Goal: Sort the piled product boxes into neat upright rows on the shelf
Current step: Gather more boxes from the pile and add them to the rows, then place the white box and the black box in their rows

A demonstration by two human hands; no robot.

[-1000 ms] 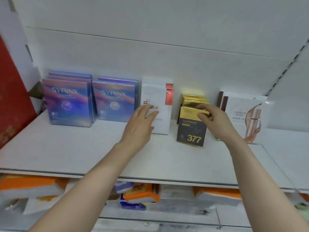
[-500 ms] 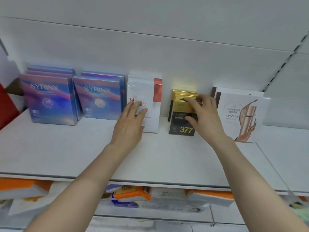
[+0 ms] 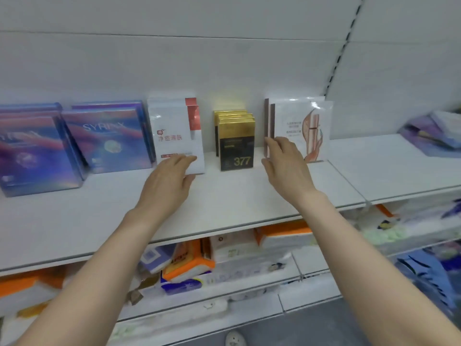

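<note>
Glossy iridescent film covers the purple boxes; the black boxes carry shiny gold tops; the shelf looks matt white.

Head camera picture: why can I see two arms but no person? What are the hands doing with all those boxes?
The camera sits on the person's head, so you look down their own arms, as if they were yours. They are tidying a white shop shelf. Standing in rows on it: shiny purple-blue SYRINX boxes, white boxes with a red corner, black-and-gold boxes marked 377, and white packets with a brown edge. The left hand lays flat fingers on the front white box. The right hand is open, fingertips at the brown-edged packets. Neither hand holds anything.
</note>
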